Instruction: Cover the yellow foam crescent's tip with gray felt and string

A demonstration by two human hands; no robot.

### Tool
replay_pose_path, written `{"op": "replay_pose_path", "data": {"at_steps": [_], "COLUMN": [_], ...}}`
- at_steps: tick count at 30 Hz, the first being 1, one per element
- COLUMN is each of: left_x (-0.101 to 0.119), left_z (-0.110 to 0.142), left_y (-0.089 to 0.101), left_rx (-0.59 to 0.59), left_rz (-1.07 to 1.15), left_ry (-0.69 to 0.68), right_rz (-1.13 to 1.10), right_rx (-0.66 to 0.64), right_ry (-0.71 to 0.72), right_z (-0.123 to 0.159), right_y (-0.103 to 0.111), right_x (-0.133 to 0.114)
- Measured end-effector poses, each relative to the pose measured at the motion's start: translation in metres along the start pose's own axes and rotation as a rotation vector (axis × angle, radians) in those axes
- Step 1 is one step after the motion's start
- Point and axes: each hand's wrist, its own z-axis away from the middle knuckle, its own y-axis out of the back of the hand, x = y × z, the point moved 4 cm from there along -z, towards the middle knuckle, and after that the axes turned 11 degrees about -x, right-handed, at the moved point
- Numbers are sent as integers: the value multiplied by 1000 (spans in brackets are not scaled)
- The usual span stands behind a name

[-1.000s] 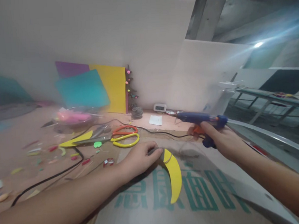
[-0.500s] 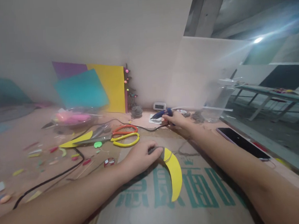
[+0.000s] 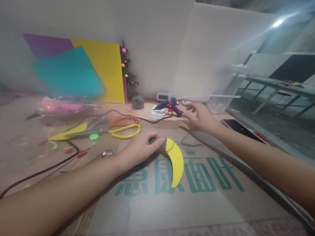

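Note:
Between the thumb and fingers of my left hand (image 3: 142, 148) is the dark end of a yellow crescent-shaped cutout (image 3: 177, 163), which has a thin cord lying across it near the grip. The crescent hangs over a board with green printed characters (image 3: 131, 213). My right hand (image 3: 199, 118) has its fingers apart and holds nothing. Just left of it, a blue glue gun (image 3: 170, 105) rests with its nozzle over a small white card (image 3: 158, 111). Scissors with orange and yellow handles (image 3: 126, 131) lie beyond my left hand.
Coloured sheets (image 3: 97, 64) lean on the back wall beside a small ornament tree (image 3: 137, 101). A white digital timer (image 3: 163, 96) stands behind the glue gun. At right are a phone (image 3: 241, 130) and a clear container (image 3: 223, 99). A black cable (image 3: 42, 170) and scraps lie at left.
My right hand has let go of the glue gun and drawn back slightly to the right. My left hand keeps hold of the yellow crescent. The view has tilted downward.

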Motion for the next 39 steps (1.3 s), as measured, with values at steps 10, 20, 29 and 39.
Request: {"op": "replay_pose_path", "data": {"at_steps": [10, 20, 29, 39], "left_x": [-1, -14, -15, -11], "left_z": [-1, -3, -4, -2], "left_y": [3, 8, 11, 8], "left_rx": [9, 99, 99, 88], "left_rz": [-26, 198, 224, 252], "left_ry": [-17, 69, 74, 21], "right_rz": [-731, -599, -718, -743], "right_rx": [-597, -471, -415, -455], "right_ry": [-102, -91, -26, -4], "right_z": [81, 86, 88, 92], "right_y": [-35, -42, -46, -49], "right_x": [-60, -51, -55, -59]}}
